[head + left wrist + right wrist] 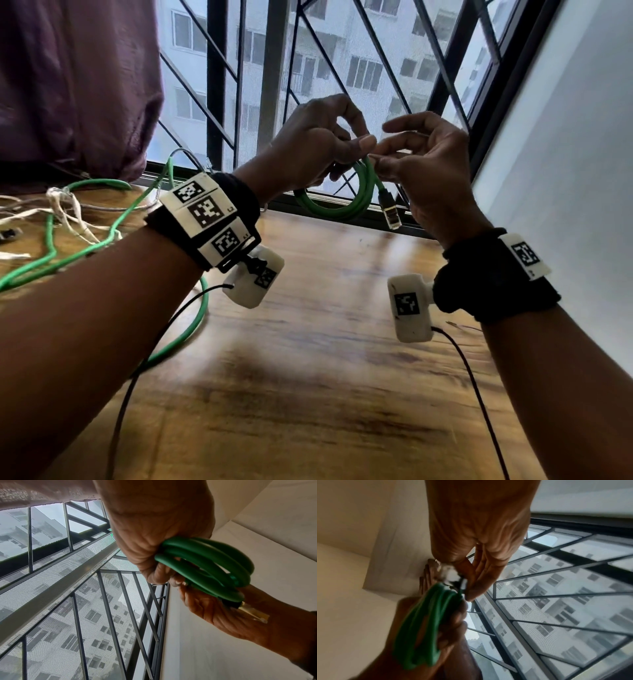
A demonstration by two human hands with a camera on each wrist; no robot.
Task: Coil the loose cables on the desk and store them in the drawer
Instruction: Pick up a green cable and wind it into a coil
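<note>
A green network cable is partly wound into a small coil that hangs over the back of the wooden desk. My left hand grips the top of the loops. My right hand pinches the cable's short free end just above its black and clear plug, which dangles beside the coil. In the left wrist view the plug lies against my right palm. The rest of the green cable trails off to the left across the desk. No drawer is in view.
A tangle of white cord and a thin grey cable lie at the desk's far left. A purple curtain hangs above them. A barred window runs behind the desk, and a white wall stands on the right.
</note>
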